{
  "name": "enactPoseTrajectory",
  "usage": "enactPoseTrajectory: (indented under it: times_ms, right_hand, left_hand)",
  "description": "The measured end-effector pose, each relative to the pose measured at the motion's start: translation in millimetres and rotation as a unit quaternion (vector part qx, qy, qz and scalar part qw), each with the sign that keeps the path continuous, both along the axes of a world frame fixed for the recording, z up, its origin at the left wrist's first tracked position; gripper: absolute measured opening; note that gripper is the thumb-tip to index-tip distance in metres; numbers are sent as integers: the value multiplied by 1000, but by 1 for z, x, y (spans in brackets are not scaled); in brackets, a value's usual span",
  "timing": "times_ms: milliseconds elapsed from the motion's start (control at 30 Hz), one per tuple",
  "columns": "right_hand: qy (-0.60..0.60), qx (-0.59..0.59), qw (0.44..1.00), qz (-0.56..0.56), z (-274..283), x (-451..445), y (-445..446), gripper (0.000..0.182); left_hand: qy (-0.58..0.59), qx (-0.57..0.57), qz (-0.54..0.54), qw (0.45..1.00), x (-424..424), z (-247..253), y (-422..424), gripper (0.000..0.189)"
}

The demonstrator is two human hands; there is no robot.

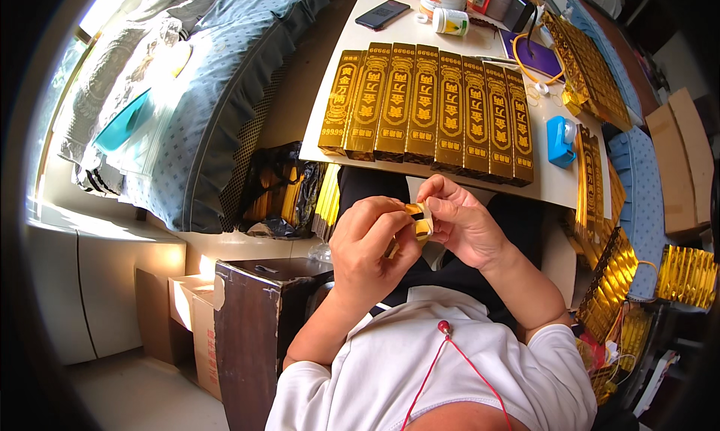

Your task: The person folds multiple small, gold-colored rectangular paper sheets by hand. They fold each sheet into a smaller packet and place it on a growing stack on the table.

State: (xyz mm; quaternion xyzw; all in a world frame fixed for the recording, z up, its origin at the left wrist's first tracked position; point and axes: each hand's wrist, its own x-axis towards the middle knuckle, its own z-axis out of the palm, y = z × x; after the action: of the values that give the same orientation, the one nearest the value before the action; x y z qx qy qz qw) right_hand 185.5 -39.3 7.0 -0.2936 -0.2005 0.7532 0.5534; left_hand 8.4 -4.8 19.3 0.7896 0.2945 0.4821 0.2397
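My left hand (372, 242) is closed around a small folded piece of gold paper or card (423, 227), held above my lap. My right hand (466, 224) pinches its pale edge between thumb and fingers. Most of the piece is hidden inside my left hand. Just beyond my hands, several long gold-and-brown printed card boxes (423, 102) lie side by side in a row along the near edge of the white table (543, 178). They bear decorative writing.
A blue tape dispenser (561, 142) stands right of the row. Farther back are a phone (382, 15), a white bottle (450, 22) and a purple booklet (531, 54). Stacked gold card pieces (610, 285) lie at the right. A dark wooden stool (250, 318) is at my left, near cardboard boxes (194, 313).
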Motion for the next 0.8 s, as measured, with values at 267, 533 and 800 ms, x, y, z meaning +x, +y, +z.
enactPoseTrajectory:
  times_ms: [267, 533, 800]
  right_hand:
    - [-141, 39, 988, 45, 15, 2, 4, 14]
    - [-189, 61, 978, 57, 23, 11, -2, 13]
    - [-227, 101, 968, 41, 40, 6, -12, 13]
  left_hand:
    - [-74, -93, 4, 993, 1, -8, -9, 48]
    - [-7, -233, -53, 971, -16, -15, -25, 65]
    - [19, -194, -68, 979, -21, 0, -24, 68]
